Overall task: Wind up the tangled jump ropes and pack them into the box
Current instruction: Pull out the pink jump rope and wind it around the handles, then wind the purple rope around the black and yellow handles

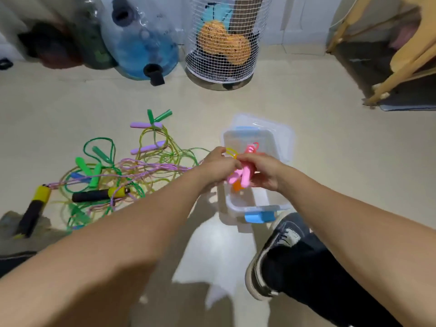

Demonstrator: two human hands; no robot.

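A dark shoe (pixel 276 253) was planted just on the near side of the clear box (pixel 257 204), the person's foot almost touching its blue latch. Directly above the box both hands met: the right hand (pixel 264 172) had its fingers curled around the pink handles (pixel 243 177) of one rope, and the left hand (pixel 218 165) pinched the cord close against them, with a yellow loop and a pink one poking out beyond the knuckles. Something orange showed under the handles, inside the box or just over it; I could not tell which.

To my eye the bundle looked loosely gathered, so it might spring open if let go too soon. A pinkish cord ran from the left hand back toward the tangled pile (pixel 113 171) left of the box, and pulling on it could drag the whole heap along.

That pile was a knot of green, yellow and lilac cords with green, purple and black-and-yellow handles sticking out. Beyond the box stood a wire basket (pixel 224 43).
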